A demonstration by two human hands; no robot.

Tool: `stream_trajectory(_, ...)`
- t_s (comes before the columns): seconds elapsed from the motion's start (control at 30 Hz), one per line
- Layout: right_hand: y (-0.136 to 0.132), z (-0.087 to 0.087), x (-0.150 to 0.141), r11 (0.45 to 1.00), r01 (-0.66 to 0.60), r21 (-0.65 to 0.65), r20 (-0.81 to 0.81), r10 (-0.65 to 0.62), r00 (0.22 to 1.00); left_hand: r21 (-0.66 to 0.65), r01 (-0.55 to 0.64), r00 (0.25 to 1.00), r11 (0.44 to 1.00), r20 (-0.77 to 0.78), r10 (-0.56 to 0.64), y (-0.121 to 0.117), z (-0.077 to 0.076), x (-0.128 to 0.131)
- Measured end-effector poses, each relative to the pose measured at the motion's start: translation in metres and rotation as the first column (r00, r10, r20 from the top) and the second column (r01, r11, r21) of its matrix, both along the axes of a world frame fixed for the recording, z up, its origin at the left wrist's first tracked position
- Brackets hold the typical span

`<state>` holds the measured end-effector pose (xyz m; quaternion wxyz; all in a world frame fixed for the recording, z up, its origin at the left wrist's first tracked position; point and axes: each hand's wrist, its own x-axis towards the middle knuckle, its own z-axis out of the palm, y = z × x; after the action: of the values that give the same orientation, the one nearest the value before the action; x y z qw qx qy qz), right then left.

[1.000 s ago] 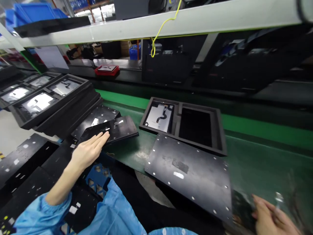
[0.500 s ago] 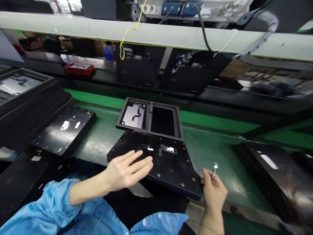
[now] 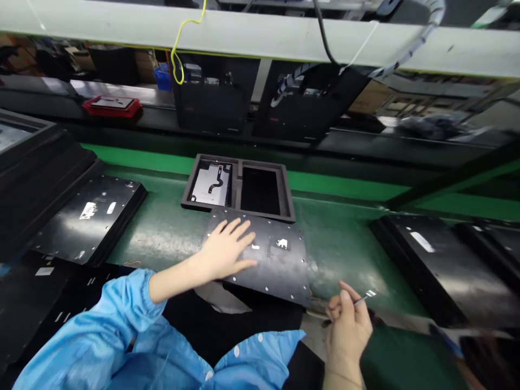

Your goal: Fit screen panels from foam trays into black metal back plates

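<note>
A flat black panel with screws round its border and silvery stickers lies in front of me. My left hand rests palm down on its left half, fingers spread. My right hand is off the panel's near right corner, fingers closed round a slim metal tool whose shiny tip points right; its exact kind does not show. Touching the panel's far edge is a grey foam tray. Its left pocket holds a silver screen part with a black ribbon cable, its right pocket a dark screen.
The green bench carries another black panel on the left and dark slabs on the right. Stacked foam trays stand far left. Beyond the bench is a red tray. A yellow cord hangs from the white beam.
The near right side of the black panel has dropped and it now lies flatter. My left hand's fingers have spread on it. The tool in my right hand has tipped to the right.
</note>
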<state>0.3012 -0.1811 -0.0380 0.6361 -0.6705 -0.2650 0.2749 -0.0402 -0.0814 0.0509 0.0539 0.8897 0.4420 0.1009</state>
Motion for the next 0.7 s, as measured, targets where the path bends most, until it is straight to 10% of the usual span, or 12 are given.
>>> stream_trajectory(0.3,-0.121,0.001,-0.135,0.894,-0.36,-0.266,-0.13,0.337,0.933,-0.119,-0.002,1.0,0.993,0.006,0.003,0.084,-0.004,0.047)
stream_trajectory(0.4,-0.12,-0.002,-0.148,0.834,-0.453,-0.315,-0.189,0.412,0.891,-0.107,0.014,1.0,0.994,0.021,-0.012,0.085,-0.006,0.049)
stream_trajectory(0.7,-0.105,0.001,-0.145,0.895,-0.331,-0.3,-0.175,0.289,0.941,-0.075,0.044,0.999,0.996,0.028,-0.042,0.084,-0.007,0.046)
